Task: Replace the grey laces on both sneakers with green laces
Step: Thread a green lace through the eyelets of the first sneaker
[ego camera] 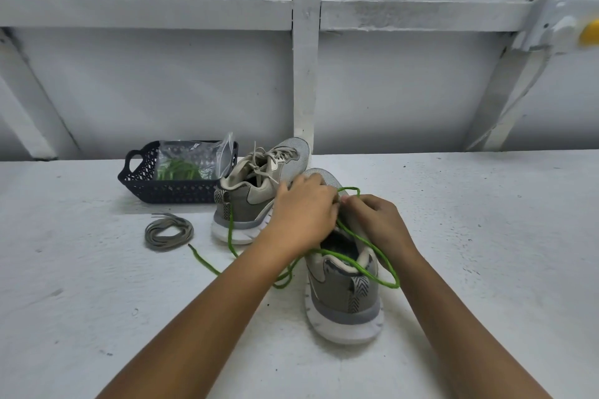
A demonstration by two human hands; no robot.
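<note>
A white-painted wall (304, 58) with crossed framing beams was recorded behind a white, scuffed table (97, 269). A blurred yellow object (590, 32) was cut off at the right edge and could not be identified.

Two grey sneakers were noted on the table, heels toward the camera. The near sneaker (343, 301) stood right of centre. The far sneaker (252, 204), just behind and to its left, was seen laced in pale grey.

A dark lattice basket (152, 185) was found left of the far sneaker, with a clear plastic bag (191, 159) of green laces in it. A removed grey lace (168, 233) lay coiled in front of the basket.

A loose green lace (230, 230) was draped over the near sneaker's collar and trailed left across the table.

The left hand (301, 217) was held over the near sneaker's front with its fingers curled downward. Whether lace or shoe was gripped could not be told. The right hand (379, 223) was seen with its fingers closed in a pinch on the green lace, its fingertips meeting those of the left.

The near sneaker's eyelets and tongue were hidden by both hands.
</note>
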